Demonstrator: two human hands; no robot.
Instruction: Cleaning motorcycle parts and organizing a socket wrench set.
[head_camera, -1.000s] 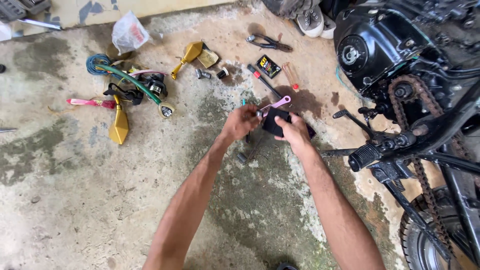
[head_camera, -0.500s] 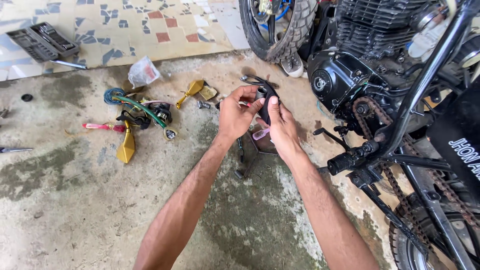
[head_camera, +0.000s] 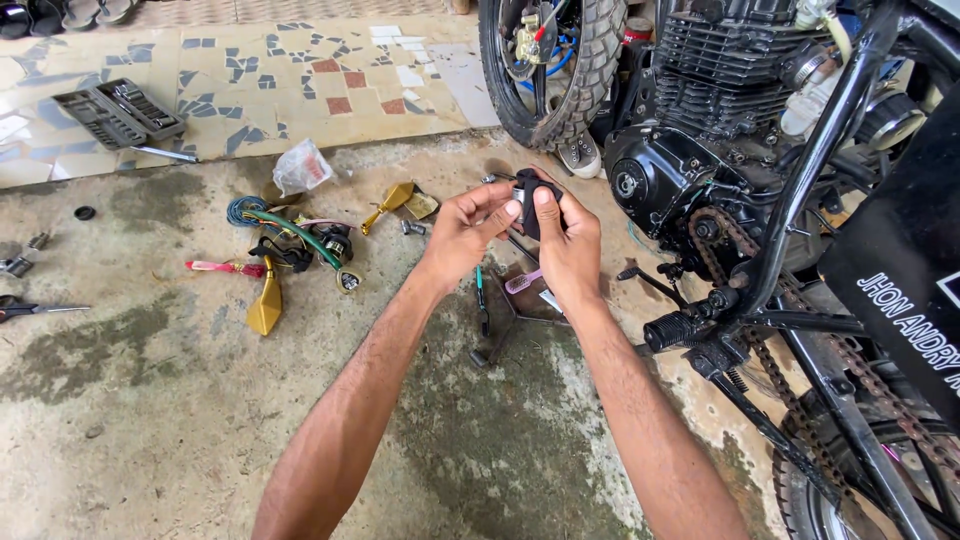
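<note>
Stained concrete beside a stripped motorcycle (head_camera: 760, 180): our left hand (head_camera: 468, 232) and right hand (head_camera: 565, 240) pinch a small black part (head_camera: 531, 200), fingers clamped on its edges; it looks light, rigid, probably greasy.

Motorcycle (head_camera: 740, 180) at right — gold mirrors (head_camera: 266, 305), socket tray (head_camera: 120, 112), plastic bag (head_camera: 302, 166), scissors (head_camera: 35, 310) across concrete floor (head_camera: 130, 430).

Below me the stained concrete floor (head_camera: 150, 440) carries gold mirrors (head_camera: 266, 305), coiled cables (head_camera: 290, 235), a plastic bag (head_camera: 303, 168) and scissors (head_camera: 35, 310); the socket set (head_camera: 120, 112) lies on tiles (head_camera: 300, 80).
</note>
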